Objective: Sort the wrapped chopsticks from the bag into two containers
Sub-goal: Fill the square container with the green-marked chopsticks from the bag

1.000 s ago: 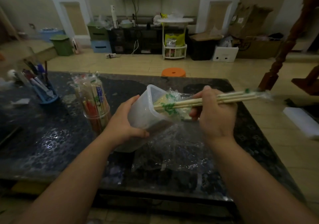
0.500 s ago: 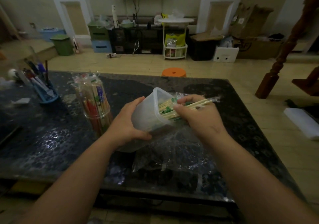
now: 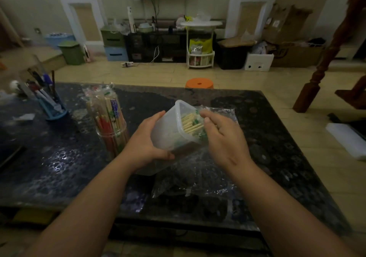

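2 hands, left hand [image 3: 145,139] cupping tilted container [image 3: 166,130], right hand [image 3: 223,138] at rim

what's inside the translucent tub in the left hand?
Wrapped chopsticks, pale ends and green print showing at the mouth of the tub. Their lower lengths are blurred by the frosted wall, and the right hand covers part of the mouth.

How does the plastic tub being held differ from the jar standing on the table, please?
The tub is tilted and gripped by the left hand; the jar stands upright on the table, untouched. The tub is frosted and squarish; the jar is clear and round. The tub's chopsticks sit inside it; the jar's stick out well above its rim. Both hold wrapped chopsticks.
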A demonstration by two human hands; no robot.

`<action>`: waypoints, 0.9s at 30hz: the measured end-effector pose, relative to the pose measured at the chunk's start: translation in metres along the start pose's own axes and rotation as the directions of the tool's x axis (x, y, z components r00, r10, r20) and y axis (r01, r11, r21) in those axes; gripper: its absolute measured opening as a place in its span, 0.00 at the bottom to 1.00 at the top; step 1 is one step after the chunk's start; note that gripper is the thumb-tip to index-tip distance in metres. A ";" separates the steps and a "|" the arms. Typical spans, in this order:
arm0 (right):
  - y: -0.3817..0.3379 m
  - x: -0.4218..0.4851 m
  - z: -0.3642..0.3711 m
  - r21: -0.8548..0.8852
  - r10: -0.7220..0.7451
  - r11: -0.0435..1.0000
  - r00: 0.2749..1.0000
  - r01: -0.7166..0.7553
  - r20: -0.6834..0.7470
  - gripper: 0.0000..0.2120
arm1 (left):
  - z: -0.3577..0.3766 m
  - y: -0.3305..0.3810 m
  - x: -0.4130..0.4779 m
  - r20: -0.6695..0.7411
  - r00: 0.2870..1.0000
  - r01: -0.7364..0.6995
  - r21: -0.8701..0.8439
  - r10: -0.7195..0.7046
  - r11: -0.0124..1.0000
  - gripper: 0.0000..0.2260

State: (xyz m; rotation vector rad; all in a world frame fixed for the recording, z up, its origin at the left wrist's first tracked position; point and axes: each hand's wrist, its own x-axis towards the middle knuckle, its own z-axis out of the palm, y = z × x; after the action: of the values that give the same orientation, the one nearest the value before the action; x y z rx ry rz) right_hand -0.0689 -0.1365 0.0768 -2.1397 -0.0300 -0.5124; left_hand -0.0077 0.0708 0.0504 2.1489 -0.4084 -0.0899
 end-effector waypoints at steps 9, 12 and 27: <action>0.000 -0.004 0.006 0.028 -0.046 0.999 0.978 0.041 0.204 0.19 | -0.002 -0.005 0.002 -0.021 1.000 0.000 0.003 0.000 1.000 0.55; -0.001 -0.002 0.002 0.145 -0.029 0.989 1.000 0.029 -0.001 0.14 | -0.004 -0.006 0.003 -0.031 0.999 -0.008 -0.007 0.008 1.000 0.54; 0.005 0.002 -0.010 0.014 0.239 0.967 0.924 -0.254 0.299 0.03 | -0.005 -0.012 0.006 -0.089 0.996 0.019 -0.064 -0.025 0.998 0.53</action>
State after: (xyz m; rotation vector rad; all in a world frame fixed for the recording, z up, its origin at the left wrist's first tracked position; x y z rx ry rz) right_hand -0.0696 -0.1475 0.0787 -2.1123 0.0583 -0.0417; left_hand 0.0021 0.0787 0.0443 2.0870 -0.3257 -0.0186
